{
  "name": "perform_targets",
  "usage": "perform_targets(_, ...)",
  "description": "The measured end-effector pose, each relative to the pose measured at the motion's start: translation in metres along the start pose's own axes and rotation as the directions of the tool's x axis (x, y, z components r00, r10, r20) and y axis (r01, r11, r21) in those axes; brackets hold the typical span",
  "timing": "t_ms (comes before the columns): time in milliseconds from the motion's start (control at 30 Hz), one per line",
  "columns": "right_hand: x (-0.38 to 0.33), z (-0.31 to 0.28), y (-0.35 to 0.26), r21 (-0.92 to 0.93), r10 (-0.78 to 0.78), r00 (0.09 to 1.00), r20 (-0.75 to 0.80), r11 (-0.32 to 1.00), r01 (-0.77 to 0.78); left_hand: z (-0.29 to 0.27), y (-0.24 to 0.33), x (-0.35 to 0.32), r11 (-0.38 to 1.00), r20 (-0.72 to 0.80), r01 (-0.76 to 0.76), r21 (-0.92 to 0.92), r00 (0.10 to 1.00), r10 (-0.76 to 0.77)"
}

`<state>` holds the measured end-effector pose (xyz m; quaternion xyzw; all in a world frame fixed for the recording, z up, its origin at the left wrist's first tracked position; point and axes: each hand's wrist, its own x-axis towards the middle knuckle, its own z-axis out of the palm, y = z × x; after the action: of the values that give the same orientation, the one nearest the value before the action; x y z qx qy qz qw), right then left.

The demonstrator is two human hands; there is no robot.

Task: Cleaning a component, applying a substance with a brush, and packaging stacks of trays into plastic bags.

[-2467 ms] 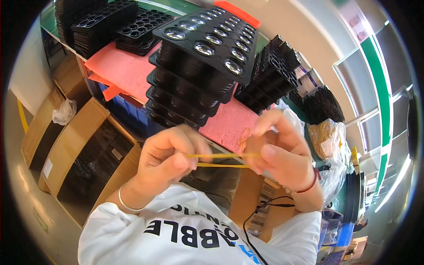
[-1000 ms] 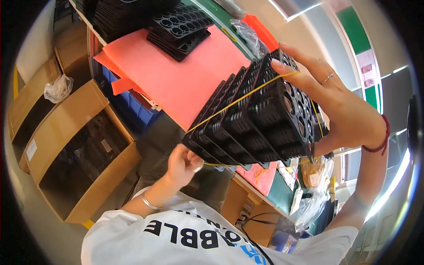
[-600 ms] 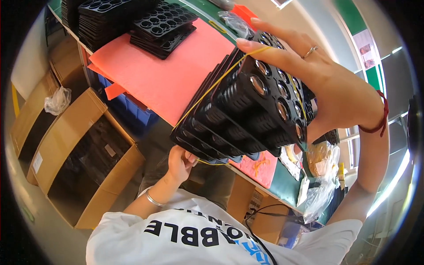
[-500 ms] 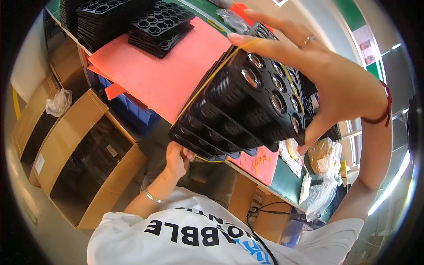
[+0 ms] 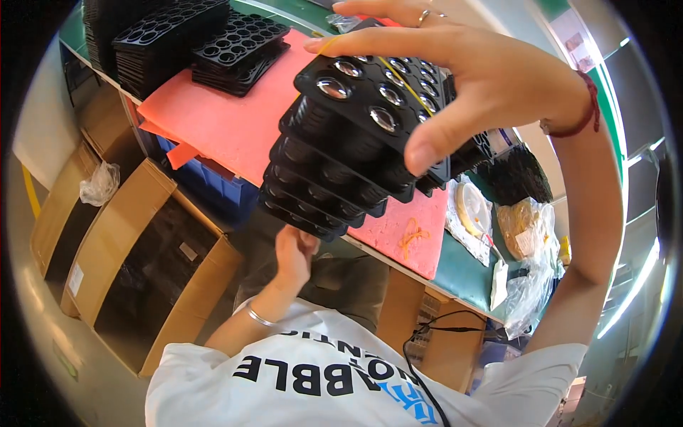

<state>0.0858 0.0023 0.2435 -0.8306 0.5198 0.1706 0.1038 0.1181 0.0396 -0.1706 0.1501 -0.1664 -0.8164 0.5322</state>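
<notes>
A thick stack of black plastic trays (image 5: 356, 153) is tilted above the table's front edge. Round, shiny, lens-like pieces sit in the cups of its top tray. My right hand (image 5: 491, 82) spans this top tray, thumb pressed on the near corner and fingers stretched to the far side. A yellow rubber band (image 5: 407, 85) crosses the tray top and reaches the right fingertips. Below the stack, my left hand (image 5: 293, 255) is closed, its fingers curled up at the bottom trays. Those left fingertips are partly hidden, so their exact grip does not show.
More black trays (image 5: 238, 46) are piled at the back left on a pink mat (image 5: 192, 117). Loose yellow bands (image 5: 413, 235) lie on the mat, near a tape roll (image 5: 469, 203) and a plastic bag (image 5: 526, 228). An open cardboard box (image 5: 153, 277) stands at left.
The stack's top has swung left, and my right hand has moved left and up with it. The yellow band strand along the stack's left side no longer shows there. My left hand stays low.
</notes>
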Motion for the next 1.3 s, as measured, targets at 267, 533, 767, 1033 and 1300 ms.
perform_targets(267, -0.002, 0.021, 0.036, 0.259, -0.1, 0.972, -0.214, 0.953, 0.155, -0.013, 0.065, 0.018, 0.993, -0.043, 0.101, -0.055, 0.994, -0.103)
perform_targets(533, 0.059, 0.042, 0.052, 0.161, -0.095, 0.886, -0.454, 0.969, 0.187, 0.01, 0.068, -0.019, 0.974, -0.02, 0.129, 0.186, 0.992, -0.128)
perform_targets(767, 0.037, 0.064, 0.035, -0.009, 0.031, 0.53, -0.847, 0.997, -0.073, 0.029, 0.092, -0.018, 0.929, 0.07, -0.107, 0.354, 0.994, 0.088)
perform_targets(1033, -0.071, 0.168, 0.066, 0.495, 0.347, 0.419, -0.839, 0.807, 0.321, 0.02, 0.107, -0.013, 0.749, 0.192, -0.179, 0.638, 0.979, 0.07)
perform_targets(1300, -0.058, 0.265, 0.069, 0.252, 0.158, 0.716, -0.68, 0.967, 0.026, 0.051, 0.098, -0.033, 0.746, 0.106, -0.045, 0.664, 0.994, -0.034)
